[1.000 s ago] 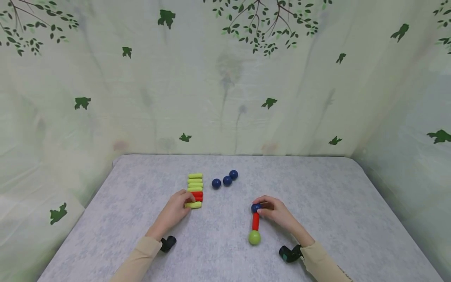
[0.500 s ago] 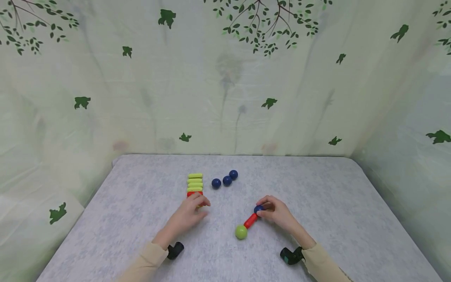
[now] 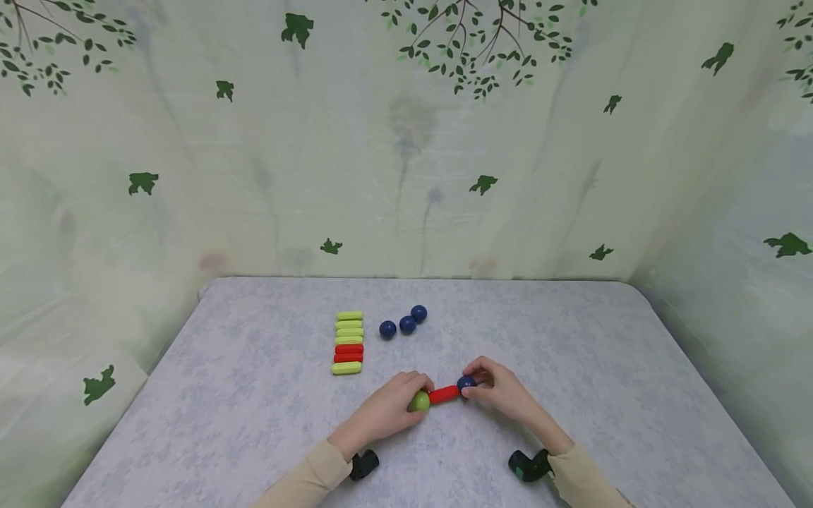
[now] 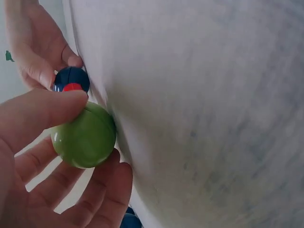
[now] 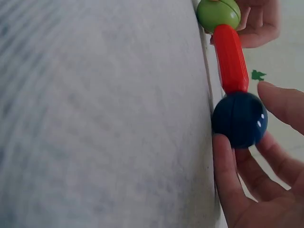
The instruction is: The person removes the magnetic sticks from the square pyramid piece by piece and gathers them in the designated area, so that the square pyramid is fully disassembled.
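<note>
Where leaf-printed curtains [image 3: 406, 141] hung behind, a grey table [image 3: 571, 367] carried rods and balls; the left hand [image 3: 387, 413] pinched the green ball [image 3: 419, 401], the right hand [image 3: 498, 388] the blue ball [image 3: 466, 383], a red rod [image 3: 443, 394] joining them near the front edge.

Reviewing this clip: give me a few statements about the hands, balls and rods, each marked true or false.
1. The left hand grips the green ball. True.
2. The right hand holds a red ball. False: it pinches a dark blue ball.
3. A red rod joins the two held balls. True.
4. Five loose blue balls lie on the table. False: three blue balls lie there.
5. The row of rods is all red. False: mostly yellow-green, with two red.
</note>
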A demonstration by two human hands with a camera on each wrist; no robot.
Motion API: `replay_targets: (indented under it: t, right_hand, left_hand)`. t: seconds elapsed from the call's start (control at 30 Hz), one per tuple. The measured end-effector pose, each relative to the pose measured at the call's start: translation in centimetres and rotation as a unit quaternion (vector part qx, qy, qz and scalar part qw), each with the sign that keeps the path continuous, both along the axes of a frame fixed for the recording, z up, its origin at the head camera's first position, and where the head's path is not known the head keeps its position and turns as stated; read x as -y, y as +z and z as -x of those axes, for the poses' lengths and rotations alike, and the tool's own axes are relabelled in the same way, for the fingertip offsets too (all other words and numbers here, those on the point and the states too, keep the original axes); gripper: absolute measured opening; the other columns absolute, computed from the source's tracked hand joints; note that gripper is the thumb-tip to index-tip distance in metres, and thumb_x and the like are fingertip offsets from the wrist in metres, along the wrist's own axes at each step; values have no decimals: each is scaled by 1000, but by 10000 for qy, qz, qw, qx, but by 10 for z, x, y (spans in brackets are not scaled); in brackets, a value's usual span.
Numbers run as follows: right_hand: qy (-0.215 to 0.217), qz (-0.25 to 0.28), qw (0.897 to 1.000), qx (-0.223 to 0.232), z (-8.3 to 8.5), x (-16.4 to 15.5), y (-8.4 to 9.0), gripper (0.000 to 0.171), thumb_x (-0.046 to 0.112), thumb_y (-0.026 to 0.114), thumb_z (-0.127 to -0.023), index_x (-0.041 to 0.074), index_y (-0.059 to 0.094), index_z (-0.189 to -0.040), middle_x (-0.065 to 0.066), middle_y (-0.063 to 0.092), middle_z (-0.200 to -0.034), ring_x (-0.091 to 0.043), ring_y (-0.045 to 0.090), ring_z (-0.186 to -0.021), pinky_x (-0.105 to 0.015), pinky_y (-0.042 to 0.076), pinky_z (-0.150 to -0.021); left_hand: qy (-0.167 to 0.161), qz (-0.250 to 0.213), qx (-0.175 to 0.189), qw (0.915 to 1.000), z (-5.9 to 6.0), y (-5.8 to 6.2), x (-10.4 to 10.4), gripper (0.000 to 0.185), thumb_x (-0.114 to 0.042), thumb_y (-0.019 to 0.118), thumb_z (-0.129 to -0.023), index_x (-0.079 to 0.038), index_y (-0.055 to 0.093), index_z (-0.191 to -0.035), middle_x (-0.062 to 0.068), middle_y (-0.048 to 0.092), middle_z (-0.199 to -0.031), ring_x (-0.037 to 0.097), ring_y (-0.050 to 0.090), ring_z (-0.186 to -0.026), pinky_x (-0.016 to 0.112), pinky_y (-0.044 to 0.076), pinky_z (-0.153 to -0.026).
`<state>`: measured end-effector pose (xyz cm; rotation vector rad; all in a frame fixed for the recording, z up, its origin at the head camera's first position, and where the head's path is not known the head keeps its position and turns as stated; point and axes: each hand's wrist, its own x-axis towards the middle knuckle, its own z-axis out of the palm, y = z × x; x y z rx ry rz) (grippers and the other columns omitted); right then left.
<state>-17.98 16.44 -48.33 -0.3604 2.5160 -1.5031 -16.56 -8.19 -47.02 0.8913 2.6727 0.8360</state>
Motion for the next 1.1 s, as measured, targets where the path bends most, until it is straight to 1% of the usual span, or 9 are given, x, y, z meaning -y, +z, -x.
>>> replay_targets:
  t: [0.13, 0.23, 0.3, 0.37, 0.47, 0.6, 0.7, 0.93, 1.1]
  right_hand:
    - [375, 188, 9991, -40, 0, -5, -3, 27, 14, 71, -87, 4, 61, -109, -6, 61, -100, -21, 57, -90, -33, 48, -76]
    - [455, 168, 9988, -38, 0, -7, -3, 26, 17, 71, -87, 5, 61, -109, -5, 61, -101, -20, 57, -90, -32, 48, -75]
    - [438, 165, 9989, -15, 0, -7, -3, 26, 18, 71, -87, 6, 62, -109, -5, 61, -101, -20, 57, -91, -32, 48, -75]
    - [390, 158, 9991, 4, 0, -7, -2, 27, 19, 71, -87, 6, 62, -108, -5, 61, -101, -20, 57, -91, -32, 48, -75]
    - [285, 127, 9995, 23, 0, -6, -1, 26, 19, 72, -86, 6, 63, -107, -5, 61, -101, -20, 57, -92, -33, 47, -74]
    - [118, 76, 9999, 48, -1, -3, 0, 25, 16, 72, -86, 6, 63, -107, -5, 62, -98, -20, 56, -90, -33, 47, -74]
    - [32, 86, 9999, 49, -4, -1, 6, 23, 11, 72, -86, 3, 62, -105, -7, 62, -97, -21, 57, -88, -34, 47, -73]
    - [34, 115, 9999, 121, -18, 7, 37, 21, 5, 69, -86, -2, 61, -103, -12, 62, -95, -24, 56, -86, -34, 46, -70]
    - [-8, 120, 9999, 116, -20, 8, 41, 20, 5, 70, -86, -2, 61, -102, -11, 61, -94, -23, 56, -85, -34, 45, -70]
  left_hand:
    - [-114, -91, -33, 9999, 3, 0, 3, 24, -9, 67, -88, -18, 63, -110, -6, 56, -109, 11, 48, -96, 28, 46, -85]
    - [-72, -368, -108, 9992, 7, -1, 7, 24, -7, 65, -88, -15, 65, -111, -3, 58, -112, 12, 51, -98, 31, 46, -87]
    - [116, -732, -108, 9972, 11, -2, 9, 26, -5, 66, -88, -11, 64, -114, -1, 58, -113, 13, 52, -98, 31, 47, -87]
    - [343, -1068, -238, 9934, 16, -2, 10, 27, -2, 67, -87, -7, 63, -113, 2, 58, -111, 15, 54, -96, 31, 49, -85]
    - [698, -1305, -509, 9877, 27, -2, 9, 28, 0, 69, -85, -5, 64, -111, 4, 57, -109, 17, 55, -94, 31, 50, -82]
    - [1150, -1181, -780, 9832, 42, 0, 5, 29, -2, 71, -84, -6, 63, -112, 5, 60, -108, 17, 55, -91, 32, 50, -79]
    - [1378, -988, -803, 9822, 52, 1, 2, 29, -4, 71, -84, -7, 63, -112, 5, 62, -109, 17, 55, -88, 31, 49, -77]
    - [1421, -662, -912, 9834, 66, -2, -5, 27, -3, 69, -85, -8, 63, -111, 6, 63, -110, 18, 55, -91, 33, 49, -82]
    - [1358, -501, -1041, 9840, 69, -4, -6, 30, -4, 70, -85, -8, 62, -113, 7, 61, -114, 20, 56, -97, 35, 48, -86]
